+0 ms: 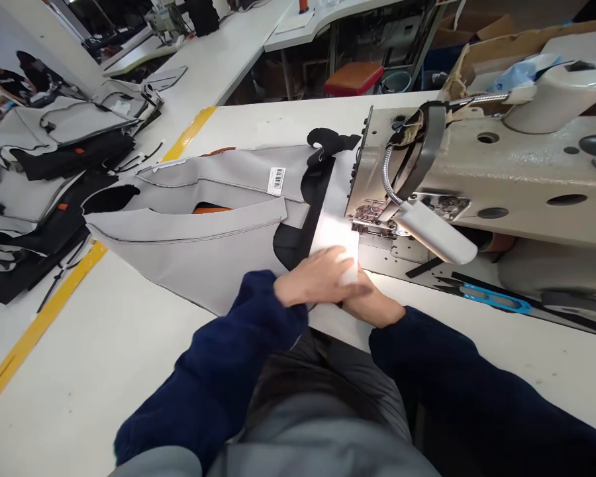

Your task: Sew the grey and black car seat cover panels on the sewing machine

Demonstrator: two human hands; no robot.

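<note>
A light grey sewn fabric cover (193,248) with black edging and a white barcode label (277,181) spreads across the table. Its right end, bright under the lamp, lies just left of the sewing machine's needle area (377,218). My left hand (325,275) is closed over this bright edge, its fingers bent across the fabric and slightly blurred. Close against it, partly behind it, is my right hand (370,298) at the same edge. The fingers of my right hand are hidden by my left hand and the fabric. A black strap (328,142) curls at the cover's top.
The sewing machine (501,159) fills the right side, with a white lamp (437,232) low over its bed. Blue thread snips (496,298) lie on the bed. More grey and black covers (74,132) are piled left, beyond yellow tape (44,324). An orange-topped stool (353,78) stands behind.
</note>
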